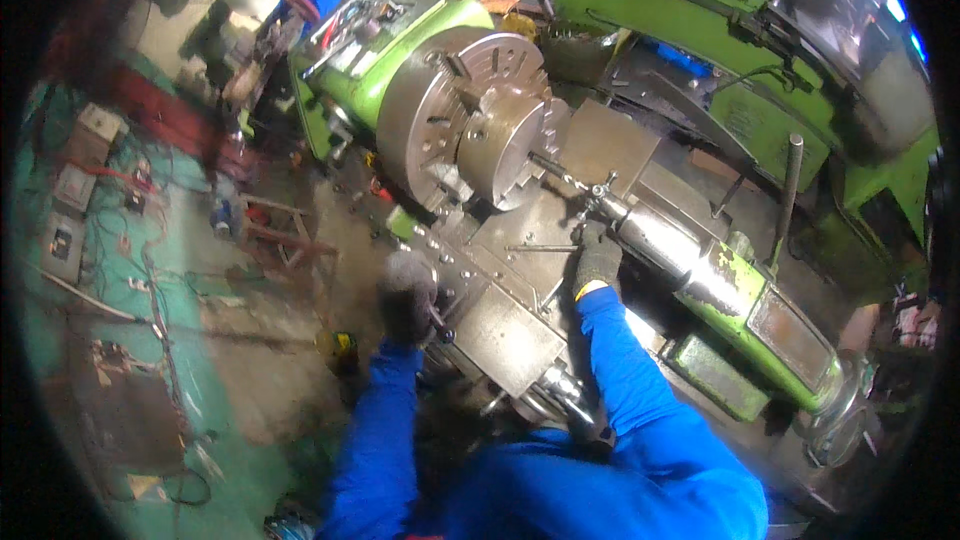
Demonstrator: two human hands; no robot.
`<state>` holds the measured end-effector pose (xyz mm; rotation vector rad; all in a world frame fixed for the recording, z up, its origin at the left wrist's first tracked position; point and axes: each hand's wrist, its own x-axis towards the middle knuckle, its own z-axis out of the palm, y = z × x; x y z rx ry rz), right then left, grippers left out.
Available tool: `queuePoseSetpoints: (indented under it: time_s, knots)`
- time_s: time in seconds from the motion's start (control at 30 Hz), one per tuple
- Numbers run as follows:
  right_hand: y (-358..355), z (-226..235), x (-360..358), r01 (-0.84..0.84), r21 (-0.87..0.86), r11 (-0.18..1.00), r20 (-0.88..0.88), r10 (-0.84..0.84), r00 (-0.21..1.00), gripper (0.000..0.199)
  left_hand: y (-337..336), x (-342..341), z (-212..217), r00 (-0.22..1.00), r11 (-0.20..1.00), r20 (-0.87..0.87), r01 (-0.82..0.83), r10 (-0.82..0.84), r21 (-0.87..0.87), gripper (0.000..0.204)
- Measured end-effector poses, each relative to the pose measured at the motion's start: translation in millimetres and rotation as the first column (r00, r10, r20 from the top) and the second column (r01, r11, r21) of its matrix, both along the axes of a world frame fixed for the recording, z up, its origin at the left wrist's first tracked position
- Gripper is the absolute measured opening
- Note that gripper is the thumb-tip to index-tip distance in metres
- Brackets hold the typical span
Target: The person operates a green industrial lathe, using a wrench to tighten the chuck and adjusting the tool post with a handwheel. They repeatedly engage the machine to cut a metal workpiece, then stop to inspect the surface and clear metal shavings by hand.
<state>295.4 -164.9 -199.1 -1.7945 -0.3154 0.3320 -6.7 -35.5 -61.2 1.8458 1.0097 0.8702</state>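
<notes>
My right hand (598, 262), in a dark grey glove, is just below the drill chuck (604, 202) of a lathe's tailstock (670, 245). Its fingers look curled, and what they hold, if anything, is hidden. A twist drill bit (560, 172) sticks out of the drill chuck toward the big steel lathe chuck (505, 150). A thin rod (540, 248) lies level, its right end beside my right glove. My gloved left hand (408, 292) is at the left end of the carriage (508, 338), near a small curved handle (438, 318); its fingers are dark and blurred.
Loose tools lie on the green headstock (400, 50). A long lever (790, 185) stands up behind the tailstock, and a handwheel (838, 430) is at its near end. Another green machine (740, 90) stands behind. Boxes (75, 190) and cables lie on the left floor.
</notes>
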Motion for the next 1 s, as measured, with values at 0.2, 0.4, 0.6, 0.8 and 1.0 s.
queuePoseSetpoints:
  time_s: [0.2, 0.4, 0.6, 0.8, 1.0]
  knots:
    - [-30.2, 22.8, -14.0, -0.022, 0.014, 1.0, -0.211, 0.025, 0.977, 0.037, 10.9, -25.3, -24.7, 0.925, 0.659, -0.362, 0.2, 0.118, 0.725, 0.037]
    - [-31.4, -10.0, 15.1, -0.016, -0.075, 0.997, -0.169, 0.003, 0.986, 0.033, 10.7, 2.1, 16.9, 0.937, 0.638, -0.348, 0.26, 0.014, 0.725, 0.032]
    - [-34.7, 40.5, 25.9, -0.169, -0.643, 0.747, 0.36, 0.489, 0.794, 0.045, -8.2, 10.0, 36.1, 0.997, 0.816, -0.071, 0.021, 0.025, 0.578, 0.024]
    - [-1.2, -71.3, 65.9, -0.645, -0.079, 0.76, 0.12, 0.649, 0.751, 0.045, 8.2, 8.2, 31.9, 0.952, 0.643, -0.306, 0.215, 0.031, 0.735, 0.024]
    - [25.1, -106.4, 69.4, 0.307, 0.947, 0.091, -0.142, 0.979, 0.147, 0.047, 10.5, -1.4, 13.7, 0.95, 0.667, -0.309, 0.198, 0.051, 0.718, 0.017]
